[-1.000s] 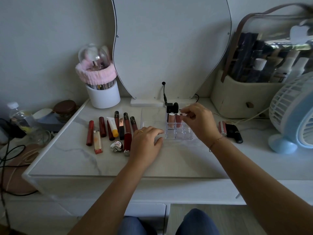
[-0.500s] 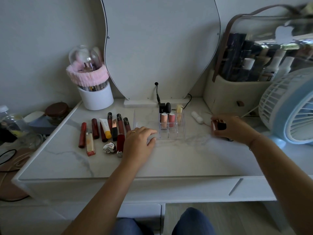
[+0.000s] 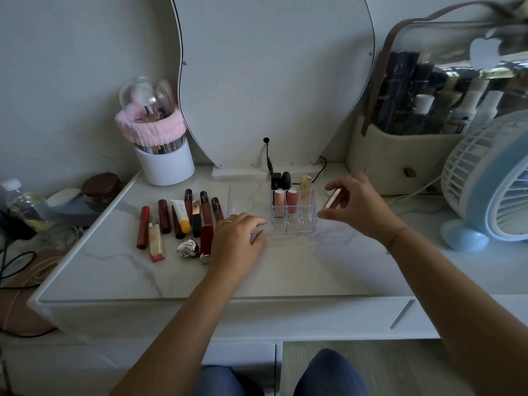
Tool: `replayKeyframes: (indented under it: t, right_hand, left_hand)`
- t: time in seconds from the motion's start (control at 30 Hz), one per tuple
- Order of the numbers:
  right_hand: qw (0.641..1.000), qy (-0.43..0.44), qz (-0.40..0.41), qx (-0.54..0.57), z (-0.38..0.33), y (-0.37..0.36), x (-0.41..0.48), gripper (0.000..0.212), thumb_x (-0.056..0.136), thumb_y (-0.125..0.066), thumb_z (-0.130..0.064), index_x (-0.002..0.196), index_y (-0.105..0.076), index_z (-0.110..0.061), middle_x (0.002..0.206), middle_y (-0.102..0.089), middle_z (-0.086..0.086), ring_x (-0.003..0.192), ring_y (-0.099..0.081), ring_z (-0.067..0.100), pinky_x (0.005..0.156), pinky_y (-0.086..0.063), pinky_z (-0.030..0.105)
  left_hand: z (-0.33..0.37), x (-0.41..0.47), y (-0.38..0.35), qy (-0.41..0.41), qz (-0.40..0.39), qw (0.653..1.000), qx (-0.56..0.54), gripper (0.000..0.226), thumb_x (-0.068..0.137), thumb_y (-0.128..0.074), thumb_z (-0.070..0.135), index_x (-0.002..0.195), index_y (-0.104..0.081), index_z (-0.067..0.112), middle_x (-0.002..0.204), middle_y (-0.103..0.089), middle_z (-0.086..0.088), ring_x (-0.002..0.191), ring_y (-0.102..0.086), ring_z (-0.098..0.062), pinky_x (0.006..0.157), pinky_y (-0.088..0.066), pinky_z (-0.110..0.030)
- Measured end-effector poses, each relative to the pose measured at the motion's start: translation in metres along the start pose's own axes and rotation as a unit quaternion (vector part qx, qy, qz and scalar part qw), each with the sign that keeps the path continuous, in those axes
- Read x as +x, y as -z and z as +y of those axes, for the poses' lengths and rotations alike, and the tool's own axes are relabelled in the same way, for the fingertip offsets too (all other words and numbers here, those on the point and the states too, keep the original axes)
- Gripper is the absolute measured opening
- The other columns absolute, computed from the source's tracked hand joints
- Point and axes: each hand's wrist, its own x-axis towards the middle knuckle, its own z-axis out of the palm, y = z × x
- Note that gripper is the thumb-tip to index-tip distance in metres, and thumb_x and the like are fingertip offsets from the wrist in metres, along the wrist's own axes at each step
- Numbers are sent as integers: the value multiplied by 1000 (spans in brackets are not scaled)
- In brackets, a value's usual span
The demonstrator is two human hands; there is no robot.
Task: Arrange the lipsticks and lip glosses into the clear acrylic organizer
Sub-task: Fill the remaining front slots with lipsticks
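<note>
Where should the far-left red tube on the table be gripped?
Pinch the far-left red tube at mid-length from above, fingers across its narrow width. It lies flat, long axis pointing away from the person, with bare table to its left.

White marble-look bench (image 3: 285, 270) against grey wall. Curvy frameless mirror (image 3: 274, 81) stands at back centre, black cable (image 3: 268, 155) plugged in near its base. Back left: white cup (image 3: 165, 165) of brushes under clear dome, pink fluffy headband (image 3: 148, 129) wrapped around top. Right: pale blue fan (image 3: 491, 178); behind it, beige case (image 3: 391, 167) with clear lid (bottles and tubes inside). Far left, beside bench: water bottle (image 3: 20, 204), brown-lidded jar (image 3: 101, 184).
</note>
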Motion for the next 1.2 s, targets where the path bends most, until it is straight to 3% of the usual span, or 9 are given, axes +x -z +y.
replayKeyframes:
  t: [0.13,0.23,0.4,0.57,0.7,0.83,0.93,1.07,1.2]
  right_hand:
    - [1000,23,6,7,-16,-1,12,46,66,-78,-38,102,-55,-20,103,-47,-2,71,-51,9,65,-44,11]
    - [999,41,0,6,-22,0,18,44,69,-77,-35,104,-57,-17,101,-51,-1,74,-54,10,69,-47,14]
    - [998,64,13,-6,-26,1,23,23,89,-58,-17,111,-59,-12,87,-62,-10,75,-57,-2,80,-50,22]
    - [998,45,41,-7,-25,-3,26,24,85,-64,-18,107,-57,-11,91,-61,-2,78,-57,12,66,-41,10]
    - [997,55,47,2,-29,-7,24,18,83,-67,-16,100,-64,-10,93,-66,4,82,-62,19,77,-55,28]
    - [997,45,55,18,-30,-15,20,15,80,-70,-14,93,-63,-10,88,-66,4,78,-62,19,77,-56,31]
    - [997,45,67,20,-28,-22,17,14,79,-71,-12,90,-63,-11,93,-66,6,80,-62,19,78,-55,28]
    - [993,57,101,26,-23,-24,13,14,81,-69,-16,94,-66,-14,93,-60,0,75,-57,11,70,-47,12]
    - [992,3,125,5,2,-14,4,23,84,-63,-24,104,-65,-13,94,-60,-2,75,-54,8,67,-40,11]
  left_hand:
    - [1,0,1,-1,-2,1000,-6,20,82,-65,14,101,-68,17,100,-70,1,97,-61,-22,90,-42,-38]
    - [1,0,1,-1,-4,1000,-8,20,82,-64,13,101,-69,17,100,-70,0,97,-62,-23,91,-42,-39]
    - [-1,0,0,1,-3,1000,-14,20,82,-64,13,101,-68,17,99,-70,0,97,-62,-23,91,-42,-40]
    - [-2,1,-1,3,-3,1000,-14,20,82,-64,14,101,-68,18,100,-70,0,97,-62,-22,91,-41,-39]
    - [-2,1,-1,0,-1,1000,-12,20,82,-64,15,101,-68,18,100,-70,0,97,-62,-23,90,-41,-38]
    - [-2,0,-1,-2,0,1000,-10,19,82,-64,16,101,-68,18,99,-70,1,96,-61,-22,89,-41,-38]
    - [-1,0,-1,-3,1,1000,-10,20,82,-64,15,101,-68,18,99,-70,0,96,-62,-22,89,-42,-38]
    - [-1,0,-1,-5,4,1000,-8,20,82,-65,15,101,-68,17,99,-70,0,96,-62,-21,89,-41,-38]
    - [-2,0,-2,-8,4,1000,-1,19,82,-65,14,101,-68,17,98,-70,-1,95,-62,-22,89,-40,-37]
